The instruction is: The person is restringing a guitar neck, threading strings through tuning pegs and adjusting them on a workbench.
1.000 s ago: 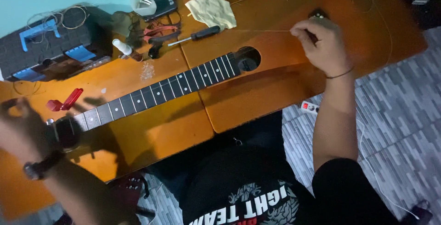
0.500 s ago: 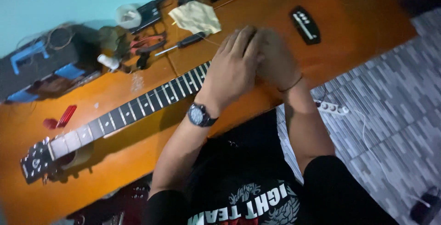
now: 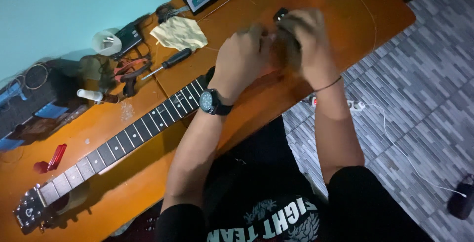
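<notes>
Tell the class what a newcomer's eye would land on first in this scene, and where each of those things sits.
First come the two hands, the left hand and the right hand, meeting over the body of an orange acoustic guitar lying across the table. Its dark neck runs down to the lower left. A black-handled screwdriver and a crumpled yellow cloth lie behind it near the pale blue wall.

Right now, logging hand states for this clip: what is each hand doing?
Left hand: over the guitar body, fingers curled; grip blurred, cannot be told.
Right hand: fingers curled beside the left; blurred, cannot be told.
</notes>
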